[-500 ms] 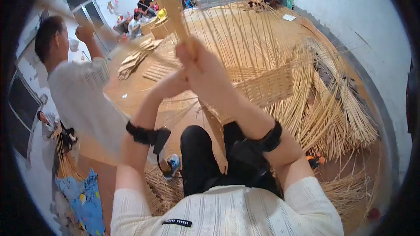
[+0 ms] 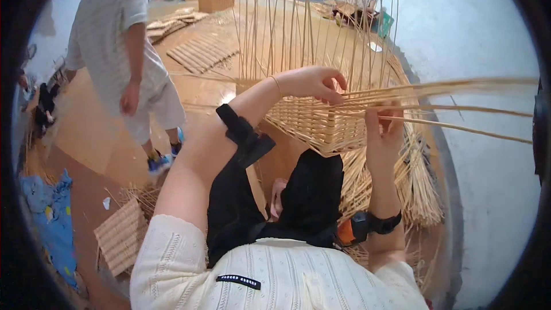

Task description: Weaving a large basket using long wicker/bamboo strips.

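Note:
In front of me, above my knees, is a partly woven wicker basket (image 2: 301,116), one corner pointing toward me. Thin upright stakes (image 2: 293,40) rise from its far sides. My left hand (image 2: 314,83) reaches over the rim from the left, its fingers closed on the wicker strands at the corner. On the right side of the basket, my right hand (image 2: 385,135) is closed, thumb and fingers pinching the strands. Several long wicker strands (image 2: 453,89) run from the rim out to the right. The exact grip of the left fingertips is partly hidden.
A person (image 2: 117,51) in light clothes stands at the left. Bundles of loose wicker (image 2: 422,186) lie on the right by the wall (image 2: 488,195). Woven panels (image 2: 202,53) and a finished-looking box (image 2: 217,1) sit farther back. Another woven panel (image 2: 121,236) and blue cloth (image 2: 49,212) lie lower left.
My hands were together, raised around a pale strip; now they are apart at the basket's rim, lower and farther right. The basket has turned. The person at left has lowered an arm and shifted.

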`<state>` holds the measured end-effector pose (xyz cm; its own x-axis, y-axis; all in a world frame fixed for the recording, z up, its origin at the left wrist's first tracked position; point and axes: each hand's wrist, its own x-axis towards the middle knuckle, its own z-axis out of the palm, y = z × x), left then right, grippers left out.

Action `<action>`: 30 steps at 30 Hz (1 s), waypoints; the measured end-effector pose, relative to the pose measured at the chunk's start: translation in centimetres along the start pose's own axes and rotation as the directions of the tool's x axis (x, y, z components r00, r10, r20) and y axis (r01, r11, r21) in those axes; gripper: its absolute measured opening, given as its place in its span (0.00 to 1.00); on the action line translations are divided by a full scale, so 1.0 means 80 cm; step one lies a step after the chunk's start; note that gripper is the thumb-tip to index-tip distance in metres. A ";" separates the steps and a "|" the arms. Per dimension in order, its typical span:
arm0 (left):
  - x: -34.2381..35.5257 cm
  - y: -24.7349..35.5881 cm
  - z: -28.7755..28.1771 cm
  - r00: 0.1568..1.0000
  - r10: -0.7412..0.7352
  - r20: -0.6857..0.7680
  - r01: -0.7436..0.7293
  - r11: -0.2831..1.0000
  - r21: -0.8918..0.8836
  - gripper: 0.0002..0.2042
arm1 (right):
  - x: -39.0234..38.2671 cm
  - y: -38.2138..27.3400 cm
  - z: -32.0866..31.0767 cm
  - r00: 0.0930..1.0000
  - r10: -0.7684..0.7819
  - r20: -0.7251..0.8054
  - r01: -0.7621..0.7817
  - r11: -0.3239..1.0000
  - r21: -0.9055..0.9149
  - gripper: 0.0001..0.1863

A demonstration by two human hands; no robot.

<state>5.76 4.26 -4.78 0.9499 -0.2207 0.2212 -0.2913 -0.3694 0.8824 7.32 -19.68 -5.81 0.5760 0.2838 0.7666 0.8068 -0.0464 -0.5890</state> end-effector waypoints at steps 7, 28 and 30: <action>-0.007 -0.128 -0.017 0.993 -0.038 -0.108 0.073 0.938 0.338 0.21 | -0.047 0.047 0.029 0.968 0.250 0.034 -0.252 0.965 0.076 0.11; -0.009 -0.215 0.001 0.997 0.075 0.023 -0.078 0.965 0.252 0.17 | 0.087 0.100 0.147 0.974 0.139 0.180 -0.130 0.990 -0.060 0.12; -0.022 -0.225 -0.005 0.997 0.074 -0.017 -0.066 0.961 0.269 0.18 | 0.003 0.129 0.106 0.996 0.071 0.061 -0.078 0.991 0.111 0.12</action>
<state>9.38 11.63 -20.86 0.9277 -0.2323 0.2924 -0.3734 -0.5828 0.7217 14.67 -11.94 -13.89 0.6228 0.3379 0.7057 0.7401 0.0383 -0.6715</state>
